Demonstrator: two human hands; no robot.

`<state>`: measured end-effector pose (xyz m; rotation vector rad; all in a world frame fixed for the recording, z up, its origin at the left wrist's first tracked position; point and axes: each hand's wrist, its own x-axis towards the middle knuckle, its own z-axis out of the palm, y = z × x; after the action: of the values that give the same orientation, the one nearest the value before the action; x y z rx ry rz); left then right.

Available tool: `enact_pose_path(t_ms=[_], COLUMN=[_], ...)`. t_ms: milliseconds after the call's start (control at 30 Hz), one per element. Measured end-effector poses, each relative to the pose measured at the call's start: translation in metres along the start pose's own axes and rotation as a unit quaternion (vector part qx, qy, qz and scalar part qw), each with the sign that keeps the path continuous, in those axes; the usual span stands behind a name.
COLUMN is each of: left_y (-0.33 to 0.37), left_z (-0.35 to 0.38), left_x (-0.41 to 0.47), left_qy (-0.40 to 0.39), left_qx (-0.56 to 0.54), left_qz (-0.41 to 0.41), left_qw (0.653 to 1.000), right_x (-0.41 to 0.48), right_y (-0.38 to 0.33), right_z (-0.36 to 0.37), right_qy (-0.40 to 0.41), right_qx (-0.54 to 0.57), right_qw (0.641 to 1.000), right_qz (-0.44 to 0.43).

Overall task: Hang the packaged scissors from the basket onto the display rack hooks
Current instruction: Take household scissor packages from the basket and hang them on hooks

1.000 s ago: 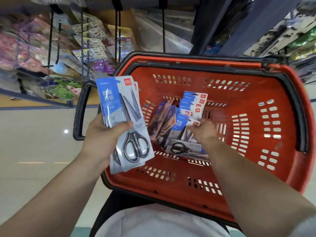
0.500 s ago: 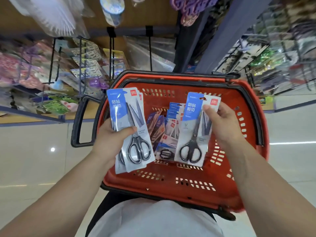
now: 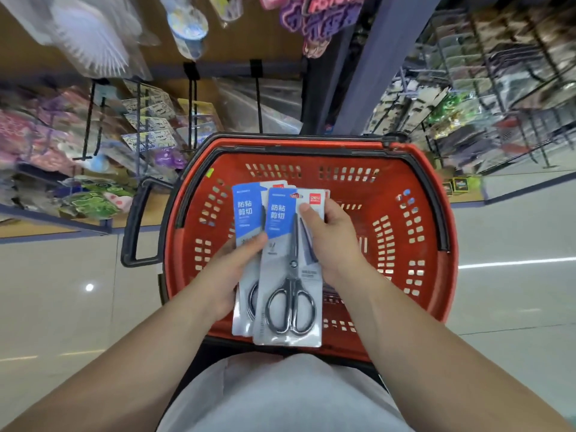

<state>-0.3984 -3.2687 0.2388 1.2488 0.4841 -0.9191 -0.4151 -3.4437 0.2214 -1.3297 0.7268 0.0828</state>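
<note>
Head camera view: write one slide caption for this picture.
Left hand and right hand hold packaged scissors together over the red basket, display rack hooks beyond.

Red slotted basket [image 3: 358, 194], black-rimmed, above pale glossy tiled floor [image 3: 62, 307] bearing stocked display racks [image 3: 93, 145].

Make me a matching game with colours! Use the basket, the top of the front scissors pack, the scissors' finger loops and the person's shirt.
Things:
1. basket
2. top of the front scissors pack
3. finger loops
4. shirt

Colours:
A. black
B. light grey
C. red
D. blue

Pairs: 1-C, 2-D, 3-A, 4-B.
</note>
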Motion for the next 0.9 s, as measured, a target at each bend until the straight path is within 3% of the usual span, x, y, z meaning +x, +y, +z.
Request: enact_pose_path(t_ms=[133,300,367,500,633,800,900], left_y=[0.000,0.008,0.009,0.005,-0.005,-0.013,-0.015], left_z=[-0.011,-0.039,-0.052,-0.071,-0.075,-0.073,-0.074], left_x=[0.010,0.038,0.048,0.062,0.071,0.078,0.080], left_qy=[-0.011,0.088,0.118,0.154,0.154,0.147,0.142], left_qx=[0.086,0.084,0.085,0.105,0.127,0.121,0.122], left_qz=[-0.004,0.023,0.034,0.043,0.047,0.039,0.031], left_qw=[0.996,0.992,0.989,0.982,0.979,0.981,0.982], right_x=[0.013,0.053,0.066,0.073,0.076,0.082,0.087], right_y=[0.010,0.052,0.074,0.092,0.130,0.157,0.153], right_z=[0.003,-0.052,-0.072,-0.085,-0.093,-0.100,-0.099], right_qy=[-0.008,0.014,-0.028,-0.192,-0.227,-0.126,-0.168], right_qx=[-0.045,-0.152,-0.275,-0.556,-0.595,-0.654,-0.716], right_qw=[0.999,0.980,0.944,0.774,0.729,0.716,0.657], right_qz=[0.004,0.131,0.181,0.234,0.252,0.211,0.165])
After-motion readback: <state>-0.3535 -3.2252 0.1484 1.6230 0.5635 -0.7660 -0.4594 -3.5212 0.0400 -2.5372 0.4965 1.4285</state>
